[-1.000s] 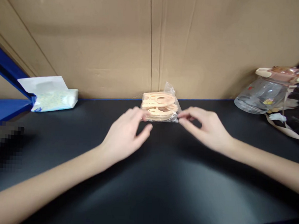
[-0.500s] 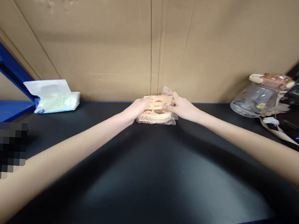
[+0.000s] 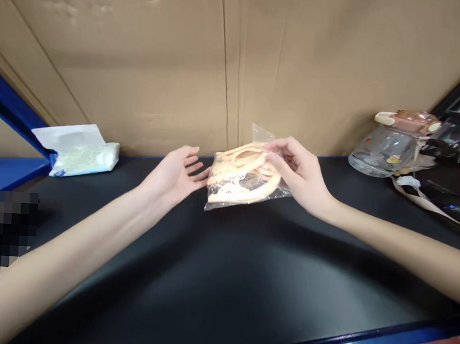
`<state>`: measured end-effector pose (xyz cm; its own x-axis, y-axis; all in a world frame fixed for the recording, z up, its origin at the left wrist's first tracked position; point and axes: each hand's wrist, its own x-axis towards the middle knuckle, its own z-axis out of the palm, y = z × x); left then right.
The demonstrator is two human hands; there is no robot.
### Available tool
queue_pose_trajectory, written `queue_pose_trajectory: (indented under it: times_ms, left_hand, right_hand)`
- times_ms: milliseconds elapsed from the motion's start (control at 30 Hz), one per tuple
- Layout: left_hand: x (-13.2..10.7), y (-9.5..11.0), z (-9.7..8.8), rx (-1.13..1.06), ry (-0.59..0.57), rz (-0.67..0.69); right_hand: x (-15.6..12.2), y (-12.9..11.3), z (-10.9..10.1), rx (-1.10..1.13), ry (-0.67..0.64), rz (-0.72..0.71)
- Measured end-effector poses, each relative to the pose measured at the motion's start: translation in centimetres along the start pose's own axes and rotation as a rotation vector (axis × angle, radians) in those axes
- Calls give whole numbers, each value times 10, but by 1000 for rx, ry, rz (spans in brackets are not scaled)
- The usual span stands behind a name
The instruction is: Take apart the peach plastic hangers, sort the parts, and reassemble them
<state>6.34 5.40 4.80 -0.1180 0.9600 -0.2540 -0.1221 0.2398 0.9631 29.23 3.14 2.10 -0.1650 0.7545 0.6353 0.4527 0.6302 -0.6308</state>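
Note:
A clear plastic bag [image 3: 245, 175] holds flat, pale peach-coloured pieces with rounded openings; their exact kind I cannot make out. It is at the back middle of the black table, tilted up towards me. My right hand [image 3: 298, 173] pinches the bag's upper right edge between thumb and fingers. On the other side, my left hand [image 3: 179, 174] is open with its fingers spread, palm towards the bag. Its lower fingertips are at the bag's left edge; whether they touch I cannot tell.
A white-and-green soft packet [image 3: 85, 155] with a raised flap lies at the back left. Towards the back right stands a clear bottle [image 3: 385, 150] with a pinkish-brown lid and a strap, beside dark items. Cardboard [image 3: 154, 63] forms the back wall behind the black table [image 3: 223, 286].
My left hand has let go of the bag, moved left and opened. My right hand has raised and tilted the bag nearer to me, so its broad face shows.

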Motion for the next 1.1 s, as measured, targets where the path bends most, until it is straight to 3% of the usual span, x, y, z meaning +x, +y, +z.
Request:
queue_pose_trajectory:
  times_ms: [100,200,267,400,533,600,667,733,767,833,900,1000,1100]
  left_hand:
    - [-33,-17,-4,-24,-11,-77]
    - [-60,-38,-8,-129,-348,-276]
    - [-70,-50,-10,-167,-471,-308]
    - [-73,-61,-14,-111,-451,-181]
    - [-71,-61,-14,-92,-461,8]
    - [-72,-61,-14,-108,-493,40]
    - [-73,-62,-13,-122,-512,38]
    - [-74,-64,-13,-125,-516,24]
    - [-73,-64,-13,-123,-518,18]
    - [-72,-66,-13,-116,-519,7]
    - [-70,-66,-14,-117,-514,3]
    - [-71,-65,-15,-122,-513,-16]
    - [-73,-63,-14,-115,-529,-17]
  right_hand:
    - [-27,-12,-3,57,19,15]
    - [-49,-22,-5,78,-43,-9]
    - [-59,-28,-8,89,-91,5]
    - [-67,-30,-19,187,-145,171]
    - [-62,-6,-32,276,-154,435]
    - [-58,4,-40,236,-117,497]
    - [-57,4,-49,86,34,373]
    - [-58,-8,-55,-126,222,127]
    - [-59,-16,-57,-210,250,27]
    - [-61,-29,-56,-317,105,-72]
    - [-60,-33,-50,-329,-121,19]
    - [-54,-24,-42,-100,-417,272]
    - [-47,-14,-36,226,-613,389]
